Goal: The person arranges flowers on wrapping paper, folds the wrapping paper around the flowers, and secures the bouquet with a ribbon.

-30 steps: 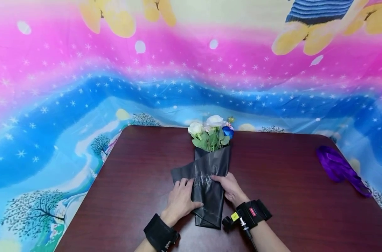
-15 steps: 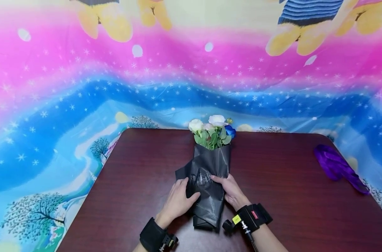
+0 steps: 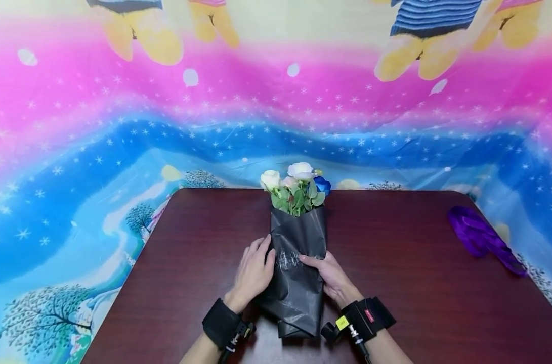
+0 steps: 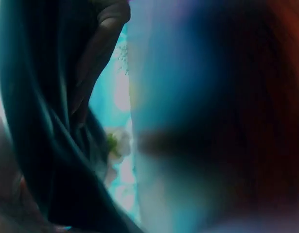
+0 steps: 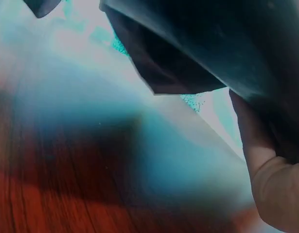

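Observation:
A bouquet in black wrapping paper lies on the table in front of me, its blooms pointing away. White roses, a blue rose and green leaves stick out of the top. My right hand grips the bouquet's right side, thumb across the front and the other fingers hidden behind it. Along the left edge lies my left hand, its fingers fairly straight and touching the paper. The right wrist view has the dark paper above my right hand; the left wrist view is blurred.
A purple ribbon lies heaped at the table's right edge. The dark red-brown table ends at a patterned cloth backdrop. Each wrist wears a black strap with a small camera.
The loose flap of black paper at the left has been folded in against the bouquet. My left hand has moved up along the left edge; the right keeps its grip.

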Action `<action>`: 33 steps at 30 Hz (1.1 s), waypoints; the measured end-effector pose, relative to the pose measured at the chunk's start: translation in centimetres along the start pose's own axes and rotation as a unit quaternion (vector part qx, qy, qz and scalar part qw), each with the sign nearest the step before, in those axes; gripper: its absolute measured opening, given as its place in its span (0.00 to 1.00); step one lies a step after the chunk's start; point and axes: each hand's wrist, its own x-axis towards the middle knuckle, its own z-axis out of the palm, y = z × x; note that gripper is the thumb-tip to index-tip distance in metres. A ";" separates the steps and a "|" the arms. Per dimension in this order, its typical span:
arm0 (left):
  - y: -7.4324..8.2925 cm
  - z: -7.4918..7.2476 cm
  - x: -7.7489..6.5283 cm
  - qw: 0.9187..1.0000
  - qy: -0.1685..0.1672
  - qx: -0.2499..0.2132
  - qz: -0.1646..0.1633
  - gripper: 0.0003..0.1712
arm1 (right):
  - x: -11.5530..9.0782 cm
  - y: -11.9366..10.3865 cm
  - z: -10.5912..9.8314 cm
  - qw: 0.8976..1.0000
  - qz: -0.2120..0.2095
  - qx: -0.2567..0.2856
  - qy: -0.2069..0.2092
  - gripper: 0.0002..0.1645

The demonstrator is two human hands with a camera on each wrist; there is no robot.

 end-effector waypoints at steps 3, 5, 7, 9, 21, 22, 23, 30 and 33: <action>0.3 0.2 -0.2 1.000 0.008 0.012 0.003 0.22 | -0.1 0.0 0.2 1.000 -0.008 -0.003 -0.001 0.20; 0.5 0.2 -0.5 1.000 0.012 0.013 0.004 0.20 | -0.1 0.0 0.2 1.000 -0.016 0.000 0.006 0.20; 0.7 0.1 -0.6 1.000 0.007 -0.008 -0.010 0.19 | -0.2 0.1 0.3 1.000 -0.025 0.006 0.008 0.21; 1.0 -0.1 -0.6 0.998 -0.009 -0.050 -0.035 0.19 | -0.2 0.1 0.3 0.999 -0.032 0.016 0.010 0.21; 1.5 -1.0 0.2 0.889 -0.174 -0.381 -0.185 0.39 | -0.3 -0.1 0.6 0.999 -0.034 0.032 0.010 0.20; 1.6 -1.0 0.2 0.875 -0.184 -0.407 -0.187 0.39 | -0.3 -0.2 0.6 0.999 -0.034 0.029 0.010 0.20; 1.6 -1.0 0.3 0.860 -0.194 -0.431 -0.193 0.39 | -0.3 -0.2 0.6 0.999 -0.035 0.025 0.010 0.20; 1.4 -0.7 0.2 0.783 -0.222 -0.542 -0.209 0.38 | -0.2 -0.1 0.1 0.999 -0.014 0.031 -0.012 0.22; 1.3 -0.3 -0.1 0.762 -0.223 -0.573 -0.201 0.37 | -0.2 0.0 -0.1 0.999 -0.001 0.033 -0.010 0.21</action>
